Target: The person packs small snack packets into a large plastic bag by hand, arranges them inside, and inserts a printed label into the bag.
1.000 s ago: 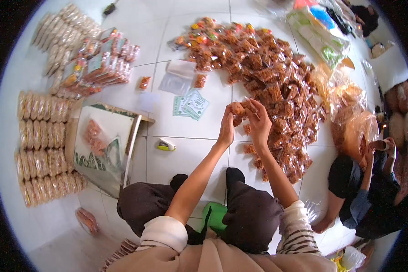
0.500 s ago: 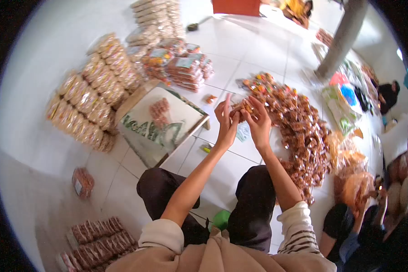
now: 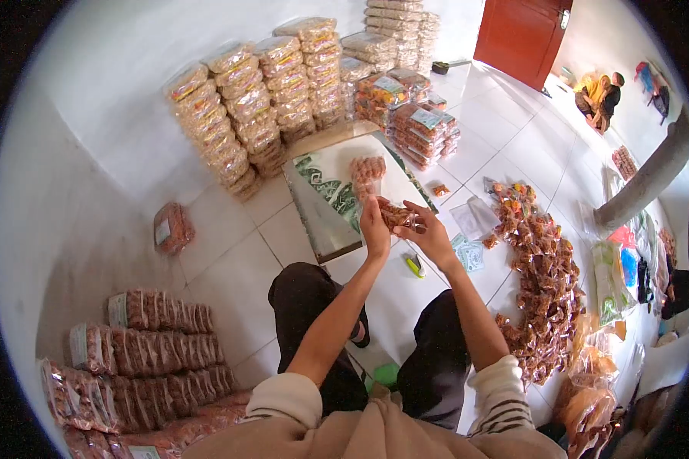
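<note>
Between my hands is a bunch of small clear packets of brown snack (image 3: 395,215). My left hand (image 3: 375,232) is closed on their left side, and my right hand (image 3: 430,239) grips their right end with thumb and fingers. Just beyond, a clear plastic bag with rows of brown snack packets (image 3: 367,170) lies on a low table (image 3: 325,229) with a green-printed white top. My left hand is at the table's near edge, close to this bag. How many packets I hold cannot be made out.
A long heap of loose snack packets (image 3: 547,283) curves along the floor at right. Stacked pale snack packs (image 3: 237,99) line the wall, with filled packs (image 3: 425,134) beside the table. A yellow-green cutter (image 3: 416,265) and printed labels (image 3: 469,254) lie nearby. People (image 3: 599,99) sit far off.
My view has turned left. My hands have moved from beside the heap to the low table's edge, with the snack packets still between them.
</note>
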Motion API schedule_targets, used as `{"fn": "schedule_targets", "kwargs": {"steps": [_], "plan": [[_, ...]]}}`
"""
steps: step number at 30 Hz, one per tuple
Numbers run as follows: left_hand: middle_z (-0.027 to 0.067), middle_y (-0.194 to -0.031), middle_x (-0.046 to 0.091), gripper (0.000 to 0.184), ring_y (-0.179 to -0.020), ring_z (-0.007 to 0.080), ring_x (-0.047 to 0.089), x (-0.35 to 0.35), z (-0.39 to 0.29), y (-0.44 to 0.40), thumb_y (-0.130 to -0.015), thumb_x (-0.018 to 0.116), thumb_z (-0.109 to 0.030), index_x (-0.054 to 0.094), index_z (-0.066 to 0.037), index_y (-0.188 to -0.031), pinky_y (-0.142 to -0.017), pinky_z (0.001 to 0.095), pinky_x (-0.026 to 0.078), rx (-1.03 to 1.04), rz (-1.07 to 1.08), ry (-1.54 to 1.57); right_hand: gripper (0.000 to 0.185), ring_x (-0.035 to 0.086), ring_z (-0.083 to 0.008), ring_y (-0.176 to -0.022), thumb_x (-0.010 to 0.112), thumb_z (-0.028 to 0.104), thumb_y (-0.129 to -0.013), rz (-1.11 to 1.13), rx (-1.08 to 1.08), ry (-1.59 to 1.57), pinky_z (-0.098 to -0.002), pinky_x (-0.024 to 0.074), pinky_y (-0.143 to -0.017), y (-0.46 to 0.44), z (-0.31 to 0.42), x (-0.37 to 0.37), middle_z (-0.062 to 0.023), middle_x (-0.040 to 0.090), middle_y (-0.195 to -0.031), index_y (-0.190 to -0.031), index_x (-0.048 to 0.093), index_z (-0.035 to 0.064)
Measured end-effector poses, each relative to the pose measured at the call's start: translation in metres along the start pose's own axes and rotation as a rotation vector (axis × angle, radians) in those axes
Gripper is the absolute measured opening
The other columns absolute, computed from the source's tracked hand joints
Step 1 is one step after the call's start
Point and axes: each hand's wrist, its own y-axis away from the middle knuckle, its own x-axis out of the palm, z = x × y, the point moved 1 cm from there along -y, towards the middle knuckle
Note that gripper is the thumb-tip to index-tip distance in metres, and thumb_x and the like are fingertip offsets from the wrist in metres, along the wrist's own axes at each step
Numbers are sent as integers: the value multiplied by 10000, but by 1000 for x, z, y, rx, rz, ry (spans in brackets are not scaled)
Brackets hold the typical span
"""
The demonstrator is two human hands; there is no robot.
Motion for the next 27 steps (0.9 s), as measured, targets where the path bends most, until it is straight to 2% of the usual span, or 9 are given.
{"fn": "schedule_targets", "kwargs": {"steps": [4, 6, 8, 11, 13, 16, 19, 23, 27], "plan": [[16, -737, 490, 423, -659, 93, 461, 8, 4, -5, -943, 313, -375, 507, -33, -787, -614, 240, 409, 295, -70, -40, 497, 616, -170, -799, 738, 164, -667, 118, -72, 301, -282, 483, -706, -14, 10, -5, -133, 630, -883, -1093, 516, 35], [20, -752, 498, 450, -680, 104, 468, 13, 10, -25, -942, 286, -402, 502, -31, -805, -636, 255, 413, 55, 37, 13, 467, 610, -164, -752, 733, 141, -662, 47, -94, 200, -289, 484, -677, -25, 3, -12, -123, 628, -844, -1070, 533, 31], [50, -892, 509, 428, -795, 138, 482, 15, 8, -38, -950, 253, -369, 509, -27, -961, -743, 273, 406, 75, 283, -77, 422, 563, -131, -710, 720, 96, -657, -70, -124, 229, -254, 481, -657, -35, -8, -19, -77, 606, -781, -1043, 557, 38], [97, -1039, 488, 375, -946, 196, 466, -12, 25, -48, -924, 358, -342, 471, -30, -1097, -872, 304, 349, 256, 263, -219, 426, 559, -131, -749, 713, 93, -673, -164, -43, 212, -263, 479, -669, -27, -30, -26, -70, 603, -847, -1060, 541, 48], [141, -1224, 390, 496, -1153, 271, 348, -48, 31, -37, -857, 492, -334, 379, -30, -1233, -974, 379, 250, 577, 349, -718, 426, 556, -139, -791, 693, 86, -702, -434, -37, 132, -294, 484, -684, -5, -55, -26, -66, 587, -929, -1085, 511, 52], [154, -1335, 278, 665, -1252, 334, 215, -92, 69, -10, -791, 579, -315, 274, -68, -1328, -1000, 452, 198, 570, 438, -1132, 414, 537, -152, -929, 654, 50, -730, -475, 75, 77, -326, 477, -786, 45, -96, -10, -90, 565, -1010, -1102, 476, 19], [152, -1394, 175, 623, -1287, 363, 109, -102, 84, -5, -805, 562, -280, 289, -160, -1352, -1013, 496, 142, 499, 501, -1170, 437, 539, -155, -962, 664, 36, -715, -387, 161, 76, -324, 468, -823, 86, -129, 15, -80, 561, -1041, -1112, 480, 32], [141, -1402, 188, 437, -1286, 369, 122, -85, 91, -19, -821, 530, -193, 471, -242, -1252, -1023, 498, 132, 508, 500, -1130, 512, 537, -132, -958, 660, 23, -714, -253, 238, -24, -294, 464, -824, 88, -142, 42, -86, 570, -1070, -1191, 479, 57], [87, -1413, 193, 410, -1281, 372, 144, -77, 97, -27, -834, 497, -123, 505, -263, -1219, -1017, 523, 129, 503, 530, -1095, 459, 530, -103, -885, 639, 29, -754, -262, 343, -90, -239, 459, -770, 62, -147, 55, -64, 558, -1003, -1183, 477, 7]]}}
